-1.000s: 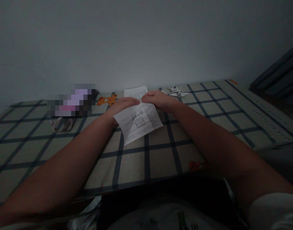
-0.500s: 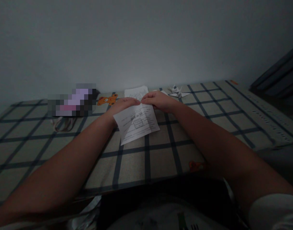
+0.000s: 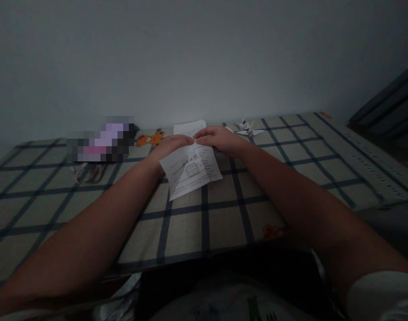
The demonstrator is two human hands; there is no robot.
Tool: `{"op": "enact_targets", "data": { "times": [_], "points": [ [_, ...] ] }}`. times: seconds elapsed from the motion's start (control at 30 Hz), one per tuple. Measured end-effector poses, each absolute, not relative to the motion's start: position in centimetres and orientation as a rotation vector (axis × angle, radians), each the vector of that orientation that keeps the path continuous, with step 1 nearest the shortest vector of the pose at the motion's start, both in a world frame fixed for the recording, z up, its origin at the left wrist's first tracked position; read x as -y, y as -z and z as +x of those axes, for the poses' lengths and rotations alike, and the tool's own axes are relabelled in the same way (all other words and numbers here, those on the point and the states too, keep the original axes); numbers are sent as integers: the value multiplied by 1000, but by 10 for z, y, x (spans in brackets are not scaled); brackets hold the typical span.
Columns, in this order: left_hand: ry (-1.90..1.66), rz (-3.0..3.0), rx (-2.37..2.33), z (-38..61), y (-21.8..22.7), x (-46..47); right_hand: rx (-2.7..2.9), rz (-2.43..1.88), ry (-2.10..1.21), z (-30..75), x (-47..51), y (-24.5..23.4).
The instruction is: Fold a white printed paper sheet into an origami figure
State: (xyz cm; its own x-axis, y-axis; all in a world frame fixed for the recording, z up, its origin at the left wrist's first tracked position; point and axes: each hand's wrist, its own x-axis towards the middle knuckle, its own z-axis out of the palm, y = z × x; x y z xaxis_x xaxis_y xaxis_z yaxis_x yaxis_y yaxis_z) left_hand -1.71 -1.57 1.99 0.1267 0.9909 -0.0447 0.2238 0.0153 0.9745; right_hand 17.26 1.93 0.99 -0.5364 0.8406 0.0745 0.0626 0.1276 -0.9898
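In the head view, we are holding a thin, creased sheet of white printed paper (image 3: 192,169) over a worktop (image 3: 220,223) covered in beige cloth with dark blue checks. Our left hand (image 3: 172,145) and right hand (image 3: 222,138) are meeting at its far edge, thumbs and fingers pinching it; the left hand's lower fingers are hiding behind the sheet. Compared with a second ago, the right hand and the near corners are sitting slightly farther left. We are probably just adjusting our hold, the folding not visibly advancing.
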Motion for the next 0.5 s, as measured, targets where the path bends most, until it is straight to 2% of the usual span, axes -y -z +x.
{"op": "enact_targets", "data": {
  "times": [0.13, 0.5],
  "points": [
    [-1019, 1301, -1256, -16, -20, 15, 1639, -841, -1704, 175, -19, -9],
    [-743, 1107, -943, -45, -21, -2, 1465, -700, -1760, 177, -28, -4]
  ]
}}
